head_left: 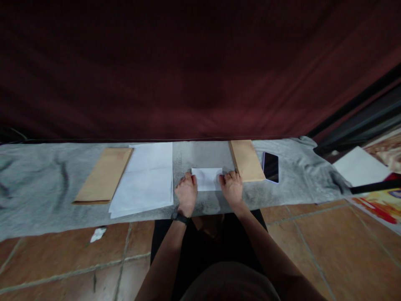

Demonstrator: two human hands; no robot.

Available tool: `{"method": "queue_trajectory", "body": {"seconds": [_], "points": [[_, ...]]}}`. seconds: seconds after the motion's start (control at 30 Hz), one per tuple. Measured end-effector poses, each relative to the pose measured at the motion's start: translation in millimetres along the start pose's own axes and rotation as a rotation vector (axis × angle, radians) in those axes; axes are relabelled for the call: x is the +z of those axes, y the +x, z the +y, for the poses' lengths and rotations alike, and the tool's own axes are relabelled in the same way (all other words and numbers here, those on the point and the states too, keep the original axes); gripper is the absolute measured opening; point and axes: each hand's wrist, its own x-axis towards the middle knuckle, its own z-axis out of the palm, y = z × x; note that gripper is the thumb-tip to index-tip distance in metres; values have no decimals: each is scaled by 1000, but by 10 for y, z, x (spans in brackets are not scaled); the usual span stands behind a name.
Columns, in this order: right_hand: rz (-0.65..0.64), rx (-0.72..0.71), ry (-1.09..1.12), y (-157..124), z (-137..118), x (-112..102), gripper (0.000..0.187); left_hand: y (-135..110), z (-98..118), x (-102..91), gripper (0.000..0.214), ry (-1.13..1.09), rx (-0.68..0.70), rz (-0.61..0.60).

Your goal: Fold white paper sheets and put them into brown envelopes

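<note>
A small white rectangle of folded paper [207,179] lies in front of me on a grey cloth. My left hand [186,193], with a dark band at the wrist, is at its left edge, fingers curled and thumb against the paper. At the opposite edge my right hand [232,188] grips in the same way, its fingertips close to a brown envelope [247,161]. Left of my left hand lies a stack of large white sheets [147,179], with a crease across the top one.
Another brown envelope [105,173] lies beside the sheets at the left. A phone [271,168] is right of the right-hand envelope. The grey cloth [297,175] covers the narrow table. Behind hangs a dark red curtain [200,83]. A white scrap [98,234] lies on the tiled floor.
</note>
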Motion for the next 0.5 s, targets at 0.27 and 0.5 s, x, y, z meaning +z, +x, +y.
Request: {"method": "queue_trajectory", "body": {"seconds": [0.27, 0.5], "points": [[-26, 53, 111, -67, -69, -51, 29, -41, -7, 14, 33, 19, -6, 6], [-135, -304, 337, -295, -290, -140, 44, -62, 2, 1, 35, 12, -4, -5]]}}
